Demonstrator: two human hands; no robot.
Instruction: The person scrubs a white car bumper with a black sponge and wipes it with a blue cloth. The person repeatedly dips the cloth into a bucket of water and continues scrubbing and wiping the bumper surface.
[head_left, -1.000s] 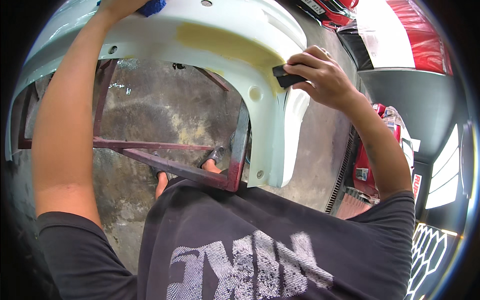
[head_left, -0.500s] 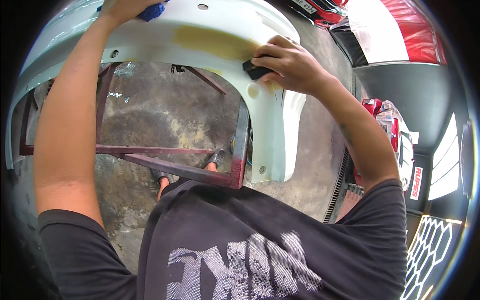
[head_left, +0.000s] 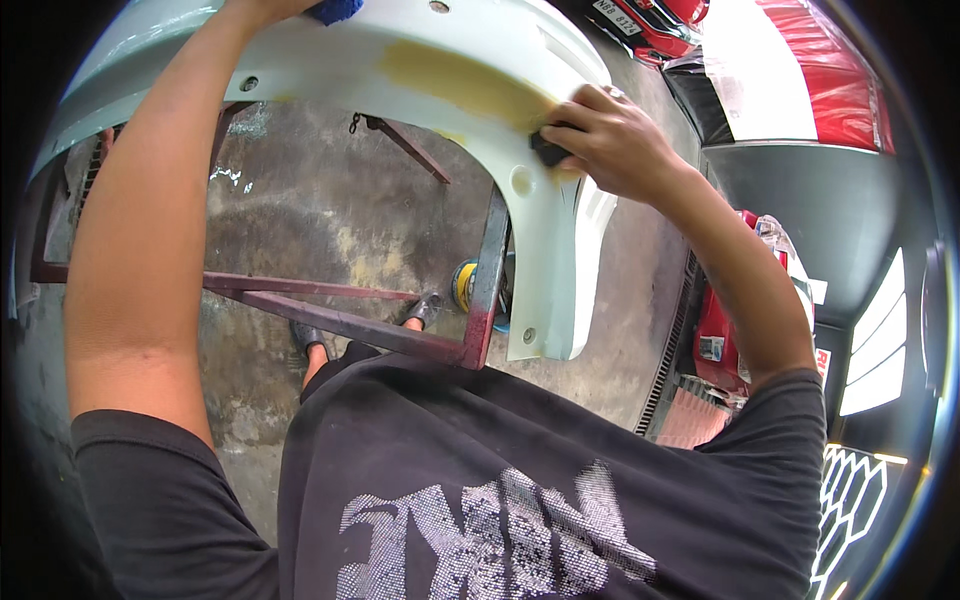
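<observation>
Block (head_left: 547,150) back rightward, beyond lettered shirt (head_left: 520,450)

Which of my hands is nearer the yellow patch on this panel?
Right. Your right hand holds the black block at the right end of the yellow patch; your left hand is farther off, beyond its left end, by the blue cloth.

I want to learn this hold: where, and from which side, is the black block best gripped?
Probably by the edges of the block, from the right, as the right hand does: the underside faces the panel, leaving little room there.
</observation>
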